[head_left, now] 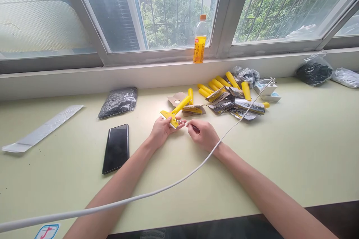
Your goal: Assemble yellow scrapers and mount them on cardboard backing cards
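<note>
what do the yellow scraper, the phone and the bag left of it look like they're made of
Scraper, held in the left hand: looks like moulded plastic, evenly yellow with a dull sheen; its front edge is pale, possibly metal.
Phone: glossy black face, probably glass, mirroring the window light.
Bag: thin clear plastic film, crinkled and shiny, over dark contents that I cannot identify.

Left hand [162,130] gripping yellow scraper [174,113], right hand [205,134] (thin screwdriver [188,124]) alongside.
</note>
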A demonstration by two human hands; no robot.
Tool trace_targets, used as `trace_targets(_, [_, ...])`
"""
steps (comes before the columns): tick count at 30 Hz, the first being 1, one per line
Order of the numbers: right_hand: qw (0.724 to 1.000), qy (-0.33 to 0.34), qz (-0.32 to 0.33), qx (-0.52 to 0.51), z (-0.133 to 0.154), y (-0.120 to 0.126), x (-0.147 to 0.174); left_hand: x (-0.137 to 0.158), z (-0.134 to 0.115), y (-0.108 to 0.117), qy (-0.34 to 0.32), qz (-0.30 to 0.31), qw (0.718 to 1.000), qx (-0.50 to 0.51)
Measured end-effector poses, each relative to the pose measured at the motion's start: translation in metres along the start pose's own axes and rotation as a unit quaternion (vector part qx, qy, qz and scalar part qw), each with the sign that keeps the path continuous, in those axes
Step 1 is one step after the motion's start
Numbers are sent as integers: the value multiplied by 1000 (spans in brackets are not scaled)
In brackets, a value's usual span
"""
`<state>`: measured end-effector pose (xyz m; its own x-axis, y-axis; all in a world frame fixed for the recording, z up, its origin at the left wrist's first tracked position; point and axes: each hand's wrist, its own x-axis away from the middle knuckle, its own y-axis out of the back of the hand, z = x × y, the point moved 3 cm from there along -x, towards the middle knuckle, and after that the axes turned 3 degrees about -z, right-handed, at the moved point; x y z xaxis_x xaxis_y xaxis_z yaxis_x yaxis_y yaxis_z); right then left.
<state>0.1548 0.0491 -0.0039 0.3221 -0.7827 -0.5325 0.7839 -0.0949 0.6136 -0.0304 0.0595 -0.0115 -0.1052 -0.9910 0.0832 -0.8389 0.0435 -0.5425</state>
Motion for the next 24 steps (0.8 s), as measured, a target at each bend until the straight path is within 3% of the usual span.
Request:
trace_targets(10, [1000, -3, -5, -20, 1, -4, -1, 1, 0, -1, 6, -26, 1000, 7])
trace_targets(18, [1000, -22, -5, -3, 2, -6, -1, -1, 4, 3, -9, 9, 1000, -13])
trace_targets(24, [999, -31, -1, 12, 3, -7, 0, -1, 4, 4, -15, 2, 1000, -22])
